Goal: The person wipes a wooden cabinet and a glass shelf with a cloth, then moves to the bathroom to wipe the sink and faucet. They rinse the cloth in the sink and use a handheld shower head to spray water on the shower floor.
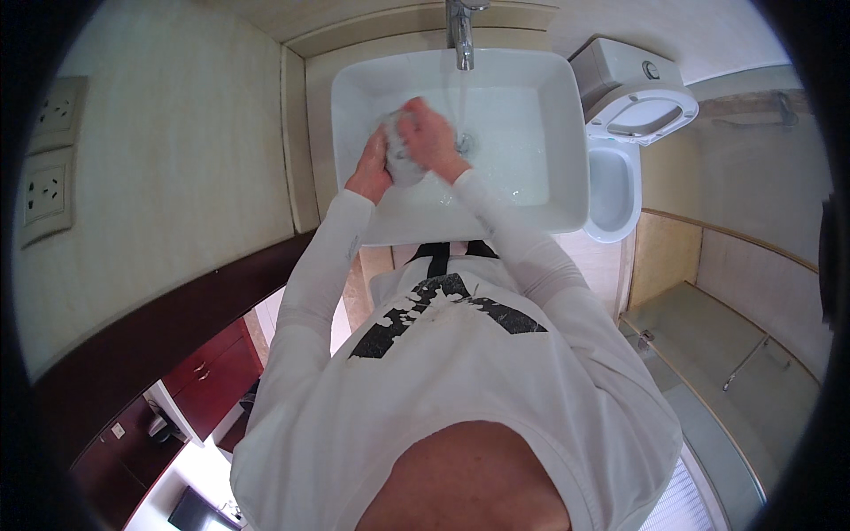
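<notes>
In the upper middle of the head view, a whitish rounded object [406, 166] with greyish patches is held low over the white washbasin [561, 146]. Blur hides whether it is a cloth or something firmer. My left hand [372, 164] grips its left side. Across its upper right part lies my right hand [430, 138], fingers curled on it and blurred. A thin stream of water falls from the chrome tap [463, 40] just right of my hands. Shallow water covers the basin floor around the metal drain [466, 143].
To the right of the basin stands a white toilet [614, 189] with its seat raised. Glass shower panels [724, 332] are farther right. A wall with power sockets [46, 192] borders the left. Dark red cabinets [216, 365] show through the doorway at lower left.
</notes>
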A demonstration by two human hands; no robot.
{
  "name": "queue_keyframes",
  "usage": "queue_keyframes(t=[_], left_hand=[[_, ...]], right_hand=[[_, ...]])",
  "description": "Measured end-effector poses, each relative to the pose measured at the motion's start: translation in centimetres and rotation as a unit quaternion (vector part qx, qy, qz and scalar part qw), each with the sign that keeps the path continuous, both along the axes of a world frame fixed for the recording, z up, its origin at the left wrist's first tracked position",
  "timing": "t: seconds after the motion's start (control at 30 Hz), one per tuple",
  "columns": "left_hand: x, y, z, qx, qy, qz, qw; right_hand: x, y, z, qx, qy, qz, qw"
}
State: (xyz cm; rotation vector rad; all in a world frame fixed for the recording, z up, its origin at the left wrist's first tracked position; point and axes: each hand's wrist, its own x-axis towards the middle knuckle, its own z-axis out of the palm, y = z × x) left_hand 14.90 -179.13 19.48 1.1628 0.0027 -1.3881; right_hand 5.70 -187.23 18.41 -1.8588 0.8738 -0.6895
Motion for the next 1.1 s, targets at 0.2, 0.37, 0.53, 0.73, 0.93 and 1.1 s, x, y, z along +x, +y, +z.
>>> queue_keyframes(t=[0.2,0.37,0.53,0.73,0.93,1.1], left_hand=[[-0.8,-2.3,-0.3,0.010,-0.160,0.133,0.978],[-2.2,-2.1,-2.0,0.078,-0.334,0.015,0.939],[-3.2,-1.0,-0.3,0.068,-0.120,0.081,0.987],[-1.6,-2.1,6.3,-0.091,-0.142,0.140,0.976],[-0.4,-2.9,10.9,-0.118,-0.197,0.136,0.964],[0.5,-2.6,12.4,-0.170,-0.190,0.134,0.958]], right_hand=[[-7.1,-6.2,-4.2,0.033,-0.085,-0.256,0.962],[-12.1,-7.6,-2.4,0.165,-0.115,-0.284,0.937],[-14.5,-9.1,-2.0,0.065,-0.010,-0.150,0.987],[-15.1,-8.5,-1.2,-0.093,0.191,0.064,0.975],[-8.1,-5.6,-5.5,-0.210,0.242,0.100,0.942],[-4.3,-4.6,-8.7,-0.196,0.142,0.070,0.968]])
